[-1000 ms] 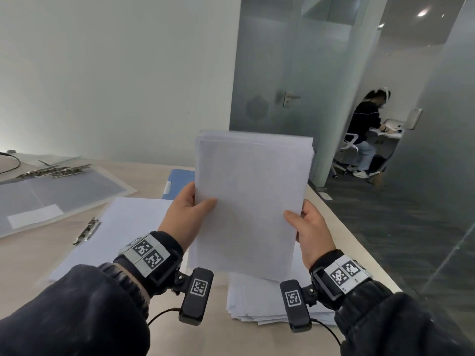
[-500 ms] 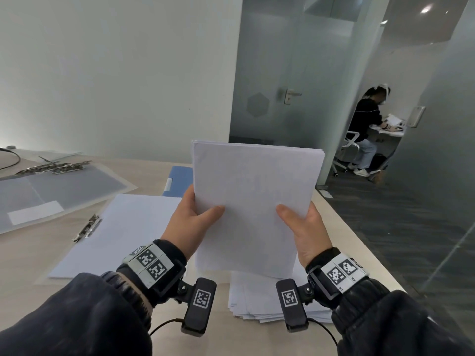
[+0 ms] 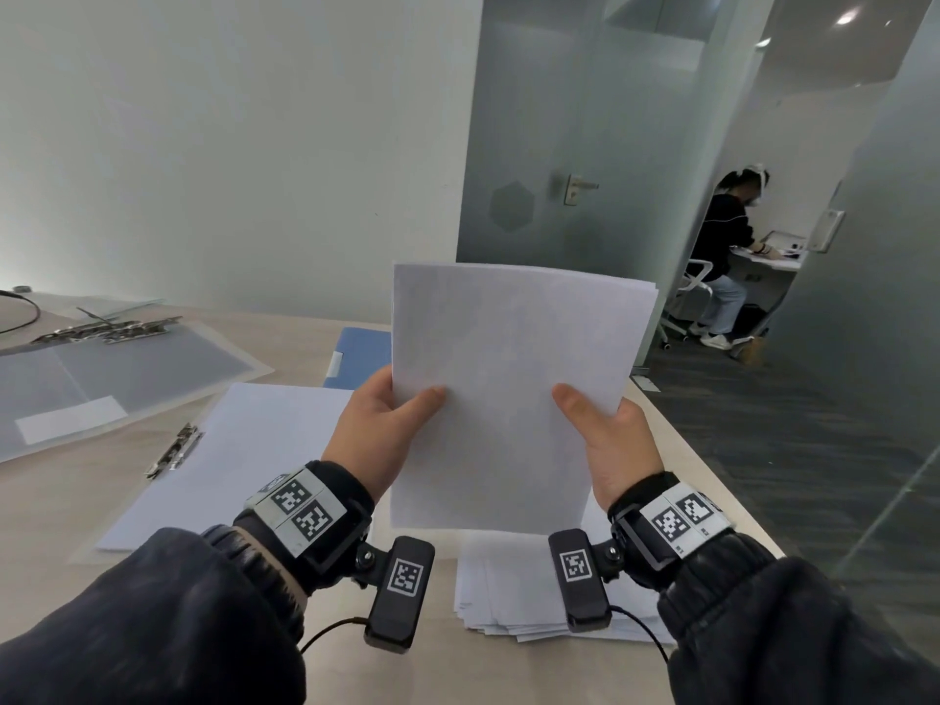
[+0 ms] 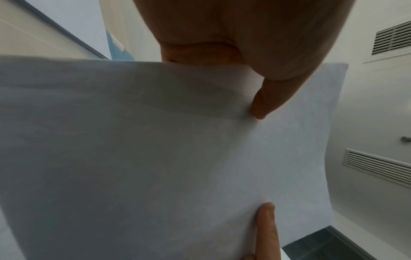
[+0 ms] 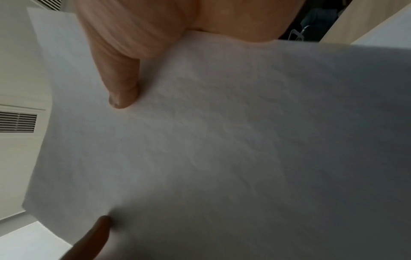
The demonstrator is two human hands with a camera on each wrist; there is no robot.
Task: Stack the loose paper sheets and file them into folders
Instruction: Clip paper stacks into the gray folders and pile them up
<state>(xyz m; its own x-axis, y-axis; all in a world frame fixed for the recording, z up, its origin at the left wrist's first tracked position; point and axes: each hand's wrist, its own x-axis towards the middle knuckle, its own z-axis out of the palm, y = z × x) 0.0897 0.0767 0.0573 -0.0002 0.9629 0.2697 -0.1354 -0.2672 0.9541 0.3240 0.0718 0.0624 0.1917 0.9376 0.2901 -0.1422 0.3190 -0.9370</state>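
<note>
Above beige table (image 3: 315,343): both hands pinch flat white sheets (image 3: 508,399).

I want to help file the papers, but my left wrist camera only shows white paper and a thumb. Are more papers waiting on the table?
Observer: Yes. A messy pile of loose sheets lies on the table, right below the held stack.
Operator: Where's a folder for them?
Observer: An open clip folder with a white sheet on it lies left of the left hand.
Operator: Is anybody else around?
Observer: A person sits at a desk in the room behind.
</note>
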